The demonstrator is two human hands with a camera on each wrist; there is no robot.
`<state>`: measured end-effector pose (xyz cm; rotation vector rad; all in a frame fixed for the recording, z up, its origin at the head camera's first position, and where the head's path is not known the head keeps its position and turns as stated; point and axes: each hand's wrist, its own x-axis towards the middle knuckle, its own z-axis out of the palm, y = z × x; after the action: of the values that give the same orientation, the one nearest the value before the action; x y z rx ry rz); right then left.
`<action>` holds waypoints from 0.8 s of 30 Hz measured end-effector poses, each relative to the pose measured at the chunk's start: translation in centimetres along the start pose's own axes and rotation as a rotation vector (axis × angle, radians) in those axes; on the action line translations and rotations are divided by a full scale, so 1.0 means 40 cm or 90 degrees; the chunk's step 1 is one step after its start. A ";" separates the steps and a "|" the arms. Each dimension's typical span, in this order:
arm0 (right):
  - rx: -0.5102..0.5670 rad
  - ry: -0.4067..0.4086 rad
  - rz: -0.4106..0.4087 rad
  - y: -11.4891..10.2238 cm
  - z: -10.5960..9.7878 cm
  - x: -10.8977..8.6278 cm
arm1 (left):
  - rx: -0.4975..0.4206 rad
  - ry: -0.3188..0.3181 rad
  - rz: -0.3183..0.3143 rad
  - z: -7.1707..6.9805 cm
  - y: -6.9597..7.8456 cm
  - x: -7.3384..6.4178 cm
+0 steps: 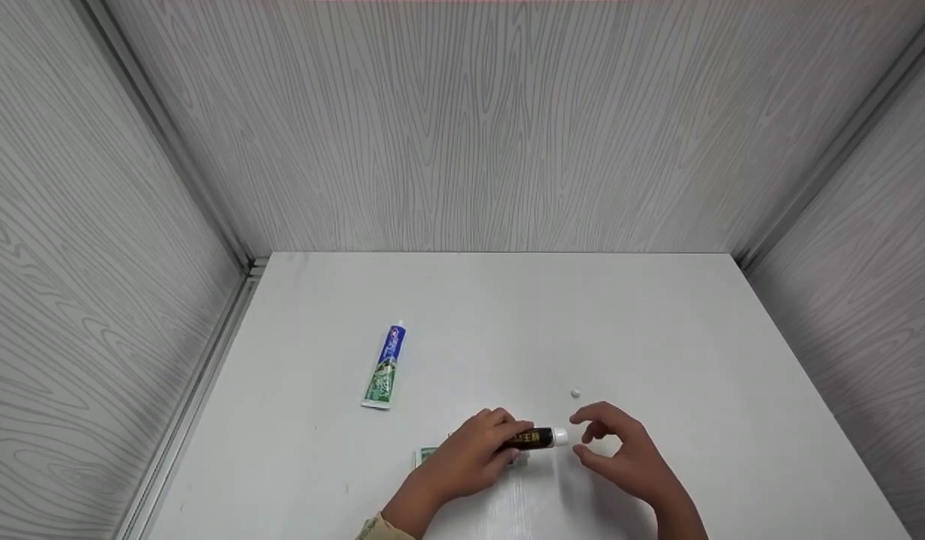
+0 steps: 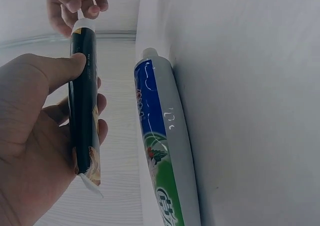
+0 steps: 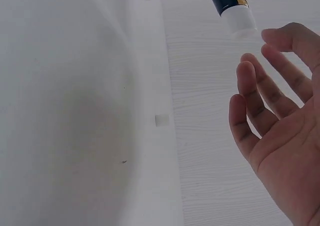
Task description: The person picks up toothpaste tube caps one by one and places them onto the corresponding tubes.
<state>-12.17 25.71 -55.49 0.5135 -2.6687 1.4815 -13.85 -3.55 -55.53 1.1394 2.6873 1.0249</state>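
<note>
My left hand (image 1: pixel 470 454) grips a black toothpaste tube (image 1: pixel 535 439) with gold lettering, its white cap (image 1: pixel 560 436) pointing right. In the left wrist view, the thumb presses on the tube's side and the fingers wrap behind it. My right hand (image 1: pixel 620 450) hovers just off the capped end, fingers loosely bent and nothing between them. Below the left hand a blue, green and white toothpaste tube (image 2: pixel 160 136) lies on the table, mostly covered by that hand in the head view. A small white cap (image 1: pixel 575 392) sits beyond the right fingertips.
Farther left, another blue and green toothpaste tube (image 1: pixel 385 367) lies on the white table (image 1: pixel 492 315), nozzle pointing away. Wood-grain panels (image 1: pixel 477 135) enclose the table at the back and both sides.
</note>
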 end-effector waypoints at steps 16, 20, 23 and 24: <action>0.033 -0.026 -0.011 0.006 0.006 -0.001 | -0.003 0.001 0.013 0.000 0.011 -0.001; 0.020 -0.038 0.023 0.005 0.006 -0.002 | 0.004 -0.001 0.010 0.001 0.012 0.000; 0.014 -0.047 0.046 0.006 0.007 -0.003 | 0.015 -0.003 0.010 0.003 0.014 0.000; 0.014 -0.049 0.051 0.006 0.007 -0.003 | 0.018 -0.004 0.008 0.003 0.015 0.000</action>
<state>-12.11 25.65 -55.86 0.4797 -2.7655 1.5443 -13.44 -3.20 -55.26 1.1628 2.7008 0.9866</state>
